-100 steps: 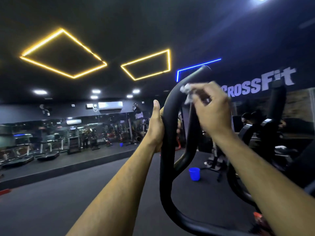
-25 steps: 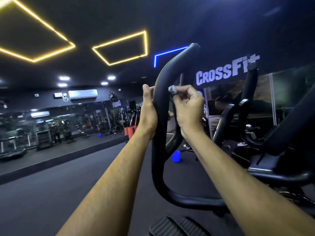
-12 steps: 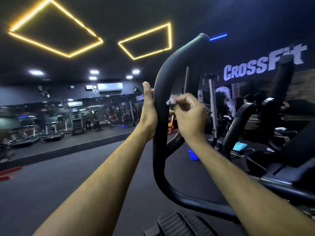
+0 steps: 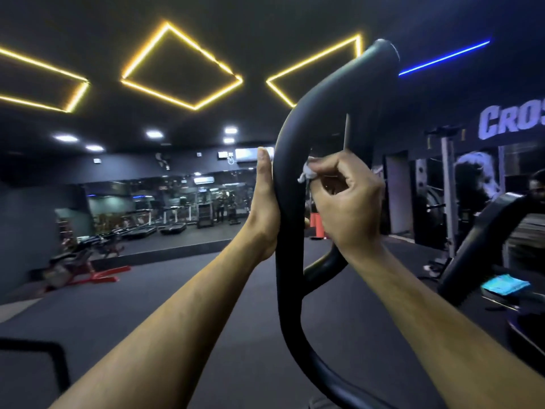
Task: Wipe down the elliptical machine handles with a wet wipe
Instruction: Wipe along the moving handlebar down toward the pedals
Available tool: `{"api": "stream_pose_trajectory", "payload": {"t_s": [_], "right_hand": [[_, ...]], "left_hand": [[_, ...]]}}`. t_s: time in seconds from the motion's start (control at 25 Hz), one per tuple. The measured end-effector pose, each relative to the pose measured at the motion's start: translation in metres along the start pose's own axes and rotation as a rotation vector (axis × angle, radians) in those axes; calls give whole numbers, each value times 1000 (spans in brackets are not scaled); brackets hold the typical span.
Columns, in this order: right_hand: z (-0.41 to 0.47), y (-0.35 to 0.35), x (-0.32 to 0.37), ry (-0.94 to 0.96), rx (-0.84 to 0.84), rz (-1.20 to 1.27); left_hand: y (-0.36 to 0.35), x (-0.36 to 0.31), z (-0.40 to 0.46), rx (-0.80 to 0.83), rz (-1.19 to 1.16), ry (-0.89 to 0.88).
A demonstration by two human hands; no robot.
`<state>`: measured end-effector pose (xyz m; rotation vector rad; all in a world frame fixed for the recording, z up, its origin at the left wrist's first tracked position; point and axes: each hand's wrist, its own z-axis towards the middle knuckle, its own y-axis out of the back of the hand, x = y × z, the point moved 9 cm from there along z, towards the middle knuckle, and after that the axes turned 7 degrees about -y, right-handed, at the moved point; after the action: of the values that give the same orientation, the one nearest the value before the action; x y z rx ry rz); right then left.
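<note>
A thick black curved elliptical handle (image 4: 290,225) rises through the middle of the view and bends right at its top. My left hand (image 4: 264,208) grips its left side at mid height, thumb pointing up, fingers wrapped behind and hidden. My right hand (image 4: 345,202) pinches a small crumpled white wet wipe (image 4: 306,174) between thumb and fingertips and holds it against the handle's right inner edge. A second black bar (image 4: 327,267) branches off behind my right wrist.
A second black handle (image 4: 477,246) stands at the right, with a teal cloth (image 4: 504,284) lying below it. A person is partly visible at the far right edge. A red-framed machine (image 4: 85,270) sits left on the dark floor; a mirrored wall with treadmills lies beyond.
The view has swung left, moving the CrossFit sign to the right edge. My right hand with the wipe stays at about the same height on the handle; the left hand's grip is unchanged.
</note>
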<state>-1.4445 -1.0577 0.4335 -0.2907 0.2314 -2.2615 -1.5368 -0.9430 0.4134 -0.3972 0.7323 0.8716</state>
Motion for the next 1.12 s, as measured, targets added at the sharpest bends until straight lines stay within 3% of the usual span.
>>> {"api": "stream_pose_trajectory", "payload": {"t_s": [0.16,0.4,0.72,0.92,1.12], "right_hand": [[-25,-1,-8,116,93,-59],[-56,-3,-21,106,191,-91],[-77,1,-27,-70,160,-100],[-118,2,-35,-206,162,-183],[-137,0,-33,-184,205,-393]], "left_hand": [[-2,-3,-6,-57,-14,-5],[8,-1,-6,-180,-6,-11],[1,-6,-10,-211,-87,-1],[7,-4,-12,-209,9,7],[14,4,-3,-152,-44,-23]]}}
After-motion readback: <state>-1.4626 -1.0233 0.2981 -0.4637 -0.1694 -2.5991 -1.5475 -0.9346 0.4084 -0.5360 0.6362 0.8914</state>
